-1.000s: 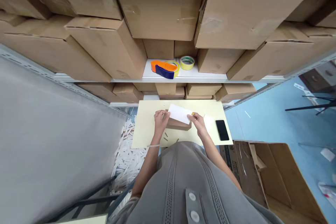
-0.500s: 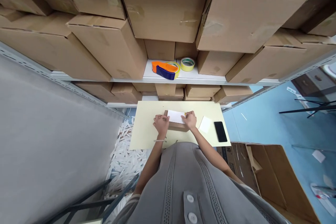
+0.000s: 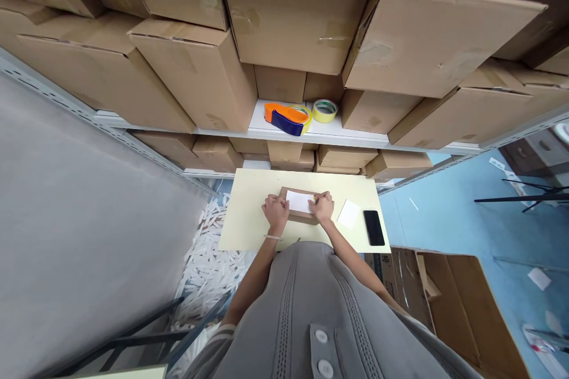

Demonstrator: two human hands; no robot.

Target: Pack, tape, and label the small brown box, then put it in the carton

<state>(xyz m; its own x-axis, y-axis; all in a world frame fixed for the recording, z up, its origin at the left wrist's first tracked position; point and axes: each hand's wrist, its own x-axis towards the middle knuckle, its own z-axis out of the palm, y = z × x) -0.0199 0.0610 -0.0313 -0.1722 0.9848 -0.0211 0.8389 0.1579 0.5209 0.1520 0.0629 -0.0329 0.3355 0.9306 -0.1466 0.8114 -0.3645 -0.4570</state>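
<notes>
Here, a flat brown box bearing 1 white label lies on the table; left hand and right hand press flat on it.

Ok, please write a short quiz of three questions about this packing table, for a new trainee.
1. True or false: the white label lies on the small brown box.
2. What lies nearest to the black phone on the table? A) white card B) tape roll C) scissors
3. Fill in: the orange and blue tape dispenser sits on the ____.

Key: 1 true; both the left hand and the right hand press there. 2 A, the white card. 3 shelf.
</notes>
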